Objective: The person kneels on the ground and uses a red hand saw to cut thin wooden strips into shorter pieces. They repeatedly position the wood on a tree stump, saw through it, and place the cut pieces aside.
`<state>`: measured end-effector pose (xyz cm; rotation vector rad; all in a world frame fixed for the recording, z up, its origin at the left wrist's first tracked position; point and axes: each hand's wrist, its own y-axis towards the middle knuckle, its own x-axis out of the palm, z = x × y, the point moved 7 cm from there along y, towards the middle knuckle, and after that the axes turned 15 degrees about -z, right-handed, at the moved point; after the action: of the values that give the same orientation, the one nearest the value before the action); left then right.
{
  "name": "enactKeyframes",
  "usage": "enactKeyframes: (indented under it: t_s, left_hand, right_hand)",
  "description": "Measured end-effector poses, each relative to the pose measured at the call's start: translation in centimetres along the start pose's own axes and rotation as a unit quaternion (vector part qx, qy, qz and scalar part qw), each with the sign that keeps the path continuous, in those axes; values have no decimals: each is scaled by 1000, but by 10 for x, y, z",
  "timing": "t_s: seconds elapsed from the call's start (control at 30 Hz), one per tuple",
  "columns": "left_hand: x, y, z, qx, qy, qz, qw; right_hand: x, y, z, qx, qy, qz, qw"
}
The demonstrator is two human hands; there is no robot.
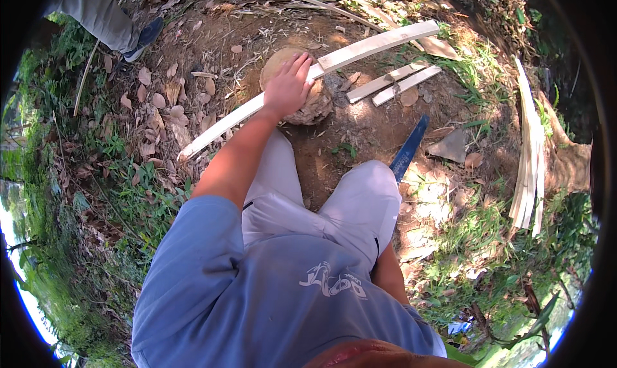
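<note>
My left hand lies flat, fingers spread, on a long pale split strip of wood. It presses the strip down onto a round brownish block on the bare earth. The strip runs from the lower left to the upper right across the block. My right hand is hidden behind my right knee; only the forearm shows. A blue flat blade sticks out from behind that knee toward the upper right. My grey-trousered knees fill the middle.
Two short pale strips lie right of the block. A bundle of long strips rests at the right. A flat stone sits near the blade. Another person's leg and dark shoe stand at the upper left. Dry leaves and grass surround.
</note>
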<state>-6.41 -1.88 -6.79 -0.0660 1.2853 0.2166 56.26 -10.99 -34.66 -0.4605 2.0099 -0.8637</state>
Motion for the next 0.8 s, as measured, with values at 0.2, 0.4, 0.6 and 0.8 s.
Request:
enactKeyframes:
  t_s: [0.2, 0.4, 0.6, 0.8]
  left_hand:
    - [-2, -3, -2, -8, 5, -3, 1000]
    - [6, -4, -2, -2, 8, -8, 1000]
    - [0, -1, -2, -10, 9, -1, 1000]
    - [3, -4, -6, -14, 16, 16, 1000]
  right_hand:
    - [-35, -3, -22, -114, 406, -37, 906]
    - [-139, -108, -106, -272, 615, -95, 734]
    - [-203, -194, -204, -353, 470, 17, 809]
    - [-197, -296, -331, -501, 115, 168, 841]
